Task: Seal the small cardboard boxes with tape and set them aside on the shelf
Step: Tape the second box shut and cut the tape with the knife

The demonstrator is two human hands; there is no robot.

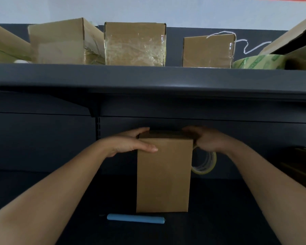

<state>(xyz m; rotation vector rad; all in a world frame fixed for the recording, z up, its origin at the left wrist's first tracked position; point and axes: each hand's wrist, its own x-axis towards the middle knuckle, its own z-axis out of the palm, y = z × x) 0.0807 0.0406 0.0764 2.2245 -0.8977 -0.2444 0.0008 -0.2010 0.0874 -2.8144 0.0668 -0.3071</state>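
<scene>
Matt brown cardboard box [163,174]; glossy clear tape roll [204,162]; smooth, dark painted shelf [148,80]; crinkled shiny film over the taped box [135,44]; smooth blue cylinder [136,218].

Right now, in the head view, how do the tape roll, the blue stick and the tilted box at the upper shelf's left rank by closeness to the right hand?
1. The tape roll: held by the right hand.
2. The blue stick: down-left, lying in front of the cardboard box.
3. The tilted box: far up-left, on the upper shelf.
</scene>
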